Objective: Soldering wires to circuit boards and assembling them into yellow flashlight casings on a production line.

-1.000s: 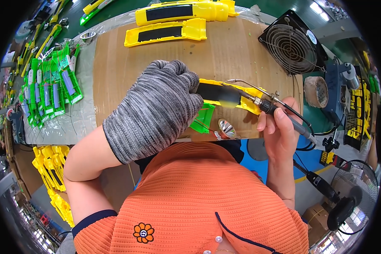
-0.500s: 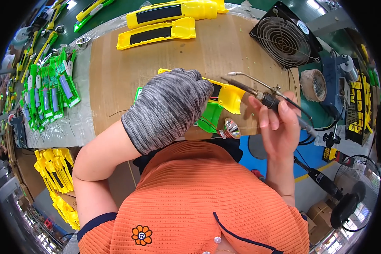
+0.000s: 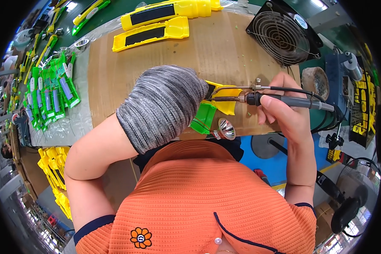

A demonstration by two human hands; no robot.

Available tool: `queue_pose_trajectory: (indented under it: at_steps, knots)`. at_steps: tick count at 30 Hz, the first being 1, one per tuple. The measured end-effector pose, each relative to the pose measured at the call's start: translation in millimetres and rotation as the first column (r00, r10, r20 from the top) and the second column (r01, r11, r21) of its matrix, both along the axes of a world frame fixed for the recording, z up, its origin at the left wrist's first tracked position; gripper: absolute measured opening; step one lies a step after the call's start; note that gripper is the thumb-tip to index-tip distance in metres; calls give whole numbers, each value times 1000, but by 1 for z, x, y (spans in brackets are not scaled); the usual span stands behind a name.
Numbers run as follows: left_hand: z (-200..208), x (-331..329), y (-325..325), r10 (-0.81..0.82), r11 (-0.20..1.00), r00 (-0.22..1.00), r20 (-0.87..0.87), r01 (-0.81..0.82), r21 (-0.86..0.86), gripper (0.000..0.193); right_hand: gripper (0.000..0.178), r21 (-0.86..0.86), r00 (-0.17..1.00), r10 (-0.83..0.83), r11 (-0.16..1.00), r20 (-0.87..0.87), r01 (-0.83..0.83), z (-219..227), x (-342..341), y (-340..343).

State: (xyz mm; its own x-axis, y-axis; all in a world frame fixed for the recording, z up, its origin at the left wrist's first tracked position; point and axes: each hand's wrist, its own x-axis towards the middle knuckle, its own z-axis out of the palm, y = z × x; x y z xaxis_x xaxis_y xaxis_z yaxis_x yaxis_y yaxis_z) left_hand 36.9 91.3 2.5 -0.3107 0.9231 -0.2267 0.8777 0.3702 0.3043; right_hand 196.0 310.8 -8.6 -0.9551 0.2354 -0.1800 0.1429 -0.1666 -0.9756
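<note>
My left hand [image 3: 163,106], in a grey striped knit glove, is curled over a yellow plastic housing [image 3: 226,103] on the cardboard. Its fingertips, and whatever they hold, are hidden under the glove. Between the thumb and fingers of my bare right hand [image 3: 287,116] is a soldering iron [image 3: 294,101] with a thin metal feed tube fixed alongside. The iron lies nearly level, its tip pointing left over the housing, close to the gloved fingers; contact cannot be made out. Just below, a green plastic part [image 3: 204,118] carries thin wires running to a small silver reflector [image 3: 226,129].
Beyond my hands lie yellow housings with black panels [image 3: 150,36]. A black fan with a wire guard [image 3: 281,38] stands at the far right, near a round pot [image 3: 315,82]. Green parts with wires and batteries [image 3: 53,95] are piled at the left. Cardboard [image 3: 114,76] covers the table.
The soldering iron has swung from a slant to nearly level, its tip now lower and further left, over the housing. My right hand has turned with it. My left hand has shifted slightly left.
</note>
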Motion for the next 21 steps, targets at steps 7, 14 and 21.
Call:
queue_pose_trajectory:
  at_steps: [7, 14, 21]
  knots:
    - [1, 1, 0, 17, 999, 1000, -11, -16, 48, 13, 16, 36, 1000, 18, 999, 15, -19, 1, -3, 3]
    - [7, 2, 3, 32, 999, 999, -9, -32, -10, 14, 15, 88, 998, 42, 995, 40, -45, 4, -5, 0]
    - [2, 2, 3, 46, 999, 999, -14, -46, 3, 14, 15, 81, 998, 42, 996, 52, -46, 5, -8, 0]
